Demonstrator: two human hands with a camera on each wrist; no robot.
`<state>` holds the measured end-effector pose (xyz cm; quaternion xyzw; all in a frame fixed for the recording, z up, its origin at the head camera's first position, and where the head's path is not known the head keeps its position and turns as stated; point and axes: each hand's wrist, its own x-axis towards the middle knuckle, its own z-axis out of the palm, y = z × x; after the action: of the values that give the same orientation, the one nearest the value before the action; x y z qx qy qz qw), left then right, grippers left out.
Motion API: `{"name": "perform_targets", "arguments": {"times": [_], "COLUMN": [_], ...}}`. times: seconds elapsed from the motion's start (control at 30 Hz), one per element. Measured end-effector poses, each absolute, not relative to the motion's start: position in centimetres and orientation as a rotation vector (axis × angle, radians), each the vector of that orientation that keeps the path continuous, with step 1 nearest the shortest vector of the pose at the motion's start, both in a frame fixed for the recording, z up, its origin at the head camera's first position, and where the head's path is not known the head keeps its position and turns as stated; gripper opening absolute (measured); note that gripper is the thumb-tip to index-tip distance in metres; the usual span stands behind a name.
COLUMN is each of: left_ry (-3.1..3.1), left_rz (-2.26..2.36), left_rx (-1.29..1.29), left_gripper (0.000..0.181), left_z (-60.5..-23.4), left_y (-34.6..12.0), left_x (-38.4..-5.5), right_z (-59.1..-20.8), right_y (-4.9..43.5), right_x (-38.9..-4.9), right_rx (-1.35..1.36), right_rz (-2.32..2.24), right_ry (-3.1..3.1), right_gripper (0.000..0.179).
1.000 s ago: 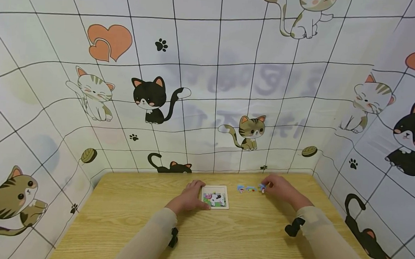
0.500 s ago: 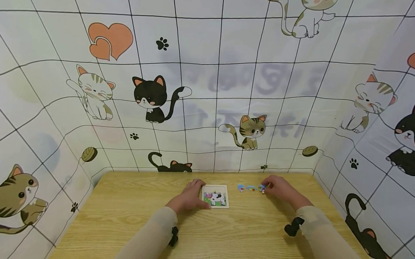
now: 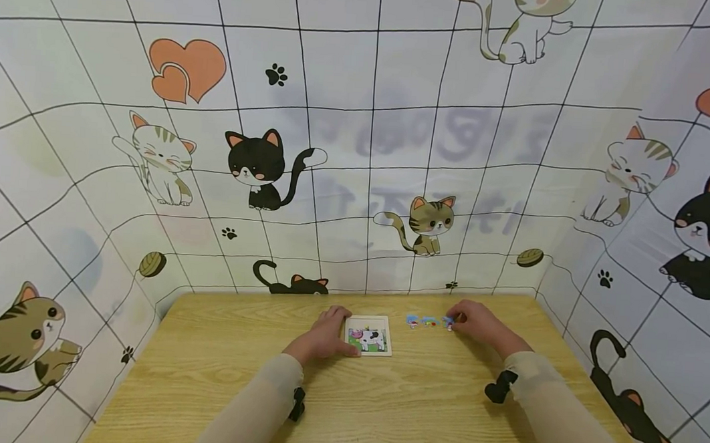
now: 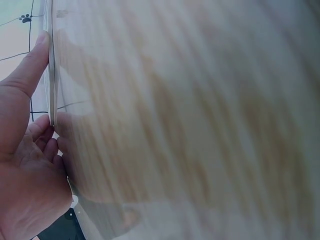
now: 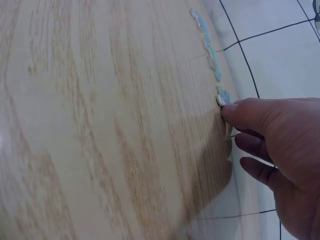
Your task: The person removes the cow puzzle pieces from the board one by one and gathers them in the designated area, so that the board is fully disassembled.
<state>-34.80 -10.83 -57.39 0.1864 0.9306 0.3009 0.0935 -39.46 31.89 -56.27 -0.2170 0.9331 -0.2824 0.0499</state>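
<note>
A small white-framed puzzle board (image 3: 367, 351) lies on the table; cow-picture pieces fill its lower part and a pale strip shows along the top. My left hand (image 3: 323, 337) grips the board's left side, thumb at the near edge and fingers at the far corner. In the left wrist view the thumb (image 4: 31, 70) lies along the board's thin edge. To the right, two blue puzzle pieces (image 3: 412, 321) (image 3: 429, 322) lie in a row. At the row's right end, my right hand (image 3: 481, 324) pinches a third puzzle piece (image 5: 222, 96), partly hidden by the fingertips.
The wood-grain table (image 3: 345, 408) meets a white cloth wall (image 3: 341, 247) printed with cats and grid lines just behind the pieces. The cloth also rises at both sides. Dark straps (image 3: 501, 387) sit on both sleeves.
</note>
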Motion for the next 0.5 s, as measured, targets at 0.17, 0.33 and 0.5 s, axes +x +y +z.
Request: {"name": "perform_targets", "arguments": {"times": [0.17,0.33,0.5], "left_ry": [2.762,2.767,2.766], "left_rz": [0.896,0.887,0.891], "left_rx": [0.558,0.566,0.568], "left_gripper": [0.1,0.101,0.101], "left_z": [-57.47,-57.59,-57.7], "left_y": [-10.91,-10.96,-11.01], "left_x": [-34.88,-34.95,-34.96], "right_z": [-56.32,-56.32,-56.29], "right_y": [31.88,31.85,31.89], "right_x": [-39.35,-39.37,-39.29], "right_rx": [-0.683,-0.649,-0.629], "right_rz": [-0.857,-0.857,-0.88], "right_ry": [2.852,2.843,2.823], "right_gripper": [0.024,0.023,0.023]}}
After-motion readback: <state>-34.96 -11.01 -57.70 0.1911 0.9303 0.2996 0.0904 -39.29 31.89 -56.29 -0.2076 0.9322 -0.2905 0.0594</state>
